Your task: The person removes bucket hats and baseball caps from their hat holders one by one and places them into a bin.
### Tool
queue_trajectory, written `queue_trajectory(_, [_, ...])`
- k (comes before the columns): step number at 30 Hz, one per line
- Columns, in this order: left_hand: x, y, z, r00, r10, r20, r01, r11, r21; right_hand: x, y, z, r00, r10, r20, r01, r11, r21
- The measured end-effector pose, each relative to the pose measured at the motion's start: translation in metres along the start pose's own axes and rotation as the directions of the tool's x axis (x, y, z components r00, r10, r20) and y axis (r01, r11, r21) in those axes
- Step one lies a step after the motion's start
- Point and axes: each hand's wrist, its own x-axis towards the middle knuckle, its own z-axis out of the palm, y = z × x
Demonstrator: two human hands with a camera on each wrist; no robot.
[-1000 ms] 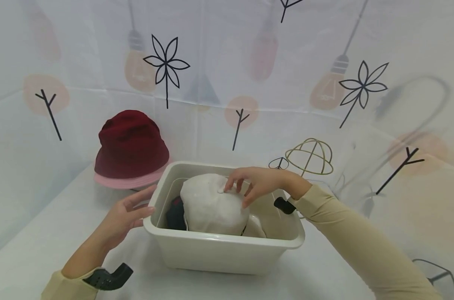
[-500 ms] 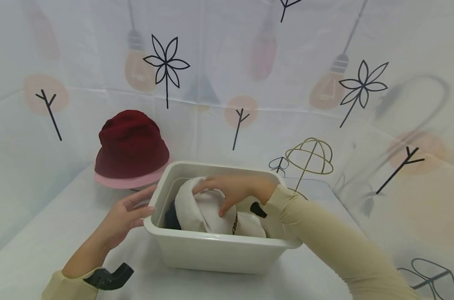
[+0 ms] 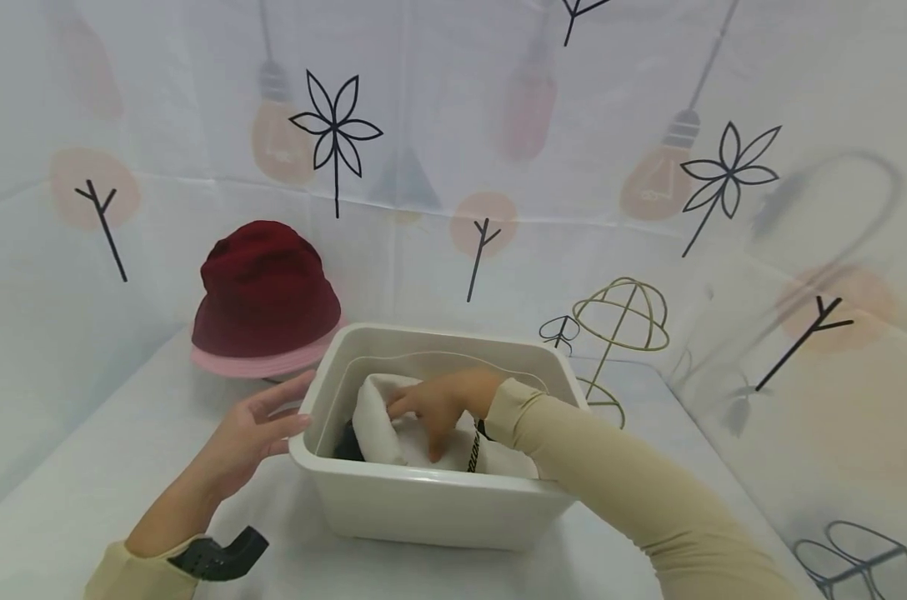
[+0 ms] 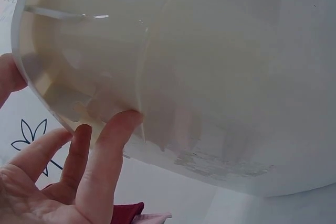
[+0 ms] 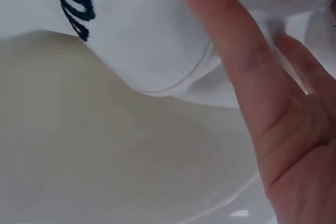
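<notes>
A white cap (image 3: 378,425) with dark lettering lies in a cream plastic bin (image 3: 423,504), its crown dented inward. My right hand (image 3: 446,408) reaches into the bin and presses down into that dent with thumb and fingers spread. From the right wrist, the thumb lies along the cap's white cloth (image 5: 152,51), while the other fingers are partly out of frame. My left hand (image 3: 254,429) rests against the bin's left rim; in the left wrist view its thumb (image 4: 102,166) touches the outer wall and the other fingertips meet the rim.
Behind the bin at left, a dark red bucket hat (image 3: 262,292) with a pink brim stands on the white table (image 3: 161,417). Something dark (image 3: 348,446) sits beside the white cap inside the bin. A patterned white curtain (image 3: 423,167) hangs behind.
My right hand has moved left and down into the bin from the cap's top. The rounded crown has caved in and more lettering shows. My left hand stays at the rim.
</notes>
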Motion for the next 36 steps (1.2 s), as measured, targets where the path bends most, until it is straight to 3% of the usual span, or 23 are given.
queue_trajectory(4, [0.0,0.0,0.0,1.0,0.001,0.0,-0.001,1.0,0.002,0.002,-0.001,0.0,0.998,0.04,0.043,-0.039,0.999,-0.026])
queue_trajectory(9, [0.001,0.0,0.002,1.0,0.001,0.0,-0.001,1.0,0.007,-0.01,-0.001,-0.006,0.999,0.045,0.022,-0.044,0.999,-0.021])
queue_trajectory(14, [0.001,-0.001,0.002,1.0,-0.02,-0.009,0.02,1.0,0.021,-0.038,0.001,-0.015,0.997,-0.031,-0.075,0.039,0.994,0.104])
queue_trajectory(19, [0.002,-0.001,0.002,1.0,-0.018,-0.004,0.018,0.999,0.031,-0.065,0.002,-0.02,0.975,-0.079,-0.207,0.115,0.979,0.167])
queue_trajectory(24, [0.002,-0.001,0.002,1.0,-0.011,-0.004,0.011,0.999,0.04,-0.088,-0.001,-0.019,0.937,-0.048,-0.345,0.127,0.97,0.21])
queue_trajectory(30, [0.002,-0.001,0.003,1.0,-0.015,-0.011,0.015,0.999,0.038,-0.11,-0.002,-0.01,0.865,-0.057,-0.498,0.211,0.943,0.259])
queue_trajectory(36, [0.001,-0.001,0.003,1.0,-0.015,-0.009,0.016,1.0,0.026,-0.134,-0.008,0.006,0.797,-0.013,-0.604,0.223,0.936,0.274])
